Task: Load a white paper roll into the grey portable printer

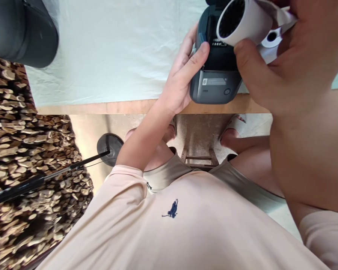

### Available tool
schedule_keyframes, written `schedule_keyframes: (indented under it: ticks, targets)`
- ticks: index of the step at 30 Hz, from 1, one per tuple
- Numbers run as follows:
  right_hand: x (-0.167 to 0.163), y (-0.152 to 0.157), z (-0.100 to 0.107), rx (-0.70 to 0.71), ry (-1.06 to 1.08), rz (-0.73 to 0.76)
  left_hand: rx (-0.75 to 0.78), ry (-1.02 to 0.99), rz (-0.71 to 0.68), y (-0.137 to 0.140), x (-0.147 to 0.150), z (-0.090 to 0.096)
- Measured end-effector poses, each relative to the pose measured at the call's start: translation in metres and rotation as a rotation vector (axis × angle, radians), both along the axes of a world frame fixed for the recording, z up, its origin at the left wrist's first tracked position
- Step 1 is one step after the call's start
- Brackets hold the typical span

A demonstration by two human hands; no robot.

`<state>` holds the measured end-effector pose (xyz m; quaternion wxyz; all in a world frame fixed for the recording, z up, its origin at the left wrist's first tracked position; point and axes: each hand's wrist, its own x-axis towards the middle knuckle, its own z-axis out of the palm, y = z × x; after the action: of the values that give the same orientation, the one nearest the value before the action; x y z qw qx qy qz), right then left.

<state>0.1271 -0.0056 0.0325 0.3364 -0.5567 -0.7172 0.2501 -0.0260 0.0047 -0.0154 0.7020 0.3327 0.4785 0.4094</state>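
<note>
My left hand (186,71) grips a dark grey portable label printer (214,88) from its left side, thumb over the edge of its compartment. The printer's cover stands up at the far end, so its black inside shows. A power button and a small label are on its near face. Above the compartment my right hand (270,71) holds a white paper roll (249,24) with a dark hollow core, tilted, thumb on its near side. A loose strip of paper trails from the roll towards my right fingers, which are partly out of frame.
A dark cylindrical container (22,33) stands on the pale cloth-covered table (115,56) at far left. The table's wooden edge (107,107) runs below my hands. Stacked firewood (45,161) and a black stand (109,148) are at left, with a wooden stool (199,157) below.
</note>
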Motion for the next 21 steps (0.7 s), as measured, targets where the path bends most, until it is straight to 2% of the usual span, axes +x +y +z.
schedule_keyframes:
  ticks: [3, 6, 7, 8, 10, 11, 12, 13, 14, 16, 18, 20, 21]
  targets:
    - [0.005, -0.002, 0.0, -0.011, -0.263, 0.028, -0.216, 0.139, 0.127, 0.001, -0.008, -0.016]
    - [0.005, -0.001, -0.003, -0.039, -0.41, -0.012, -0.284, 0.135, 0.261, 0.002, -0.01, -0.024]
    - [0.004, 0.0, -0.005, -0.044, -0.427, -0.025, -0.337, 0.132, 0.367, 0.002, -0.01, -0.025]
    - [0.003, 0.001, -0.006, -0.047, -0.443, -0.031, -0.416, 0.132, 0.53, 0.003, -0.01, -0.025]
    - [0.003, 0.001, -0.009, -0.031, -0.45, -0.03, -0.627, 0.112, 0.978, 0.003, -0.01, -0.025]
    - [0.003, 0.002, -0.01, -0.019, -0.451, -0.023, -0.709, 0.076, 1.155, 0.004, -0.01, -0.025]
    - [0.004, 0.001, -0.01, -0.004, -0.454, -0.02, -0.746, 0.021, 1.235, 0.004, -0.009, -0.024]
    - [0.005, 0.001, -0.011, 0.012, -0.463, -0.02, -0.726, -0.048, 1.196, 0.004, -0.008, -0.022]
    - [0.006, 0.0, -0.011, 0.032, -0.473, -0.028, -0.652, -0.12, 1.043, 0.004, -0.007, -0.02]
    - [0.007, -0.002, -0.013, 0.079, -0.479, -0.034, -0.408, -0.227, 0.572, 0.003, -0.003, -0.011]
    - [0.007, -0.003, -0.016, 0.104, -0.429, 0.004, -0.158, -0.28, 0.166, 0.002, 0.002, 0.001]
    - [0.005, -0.004, -0.019, 0.076, -0.337, 0.059, 0.01, -0.297, -0.05, 0.0, 0.006, 0.013]
    - [0.005, -0.004, -0.021, 0.048, -0.288, 0.079, 0.078, -0.31, -0.116, 0.0, 0.007, 0.017]
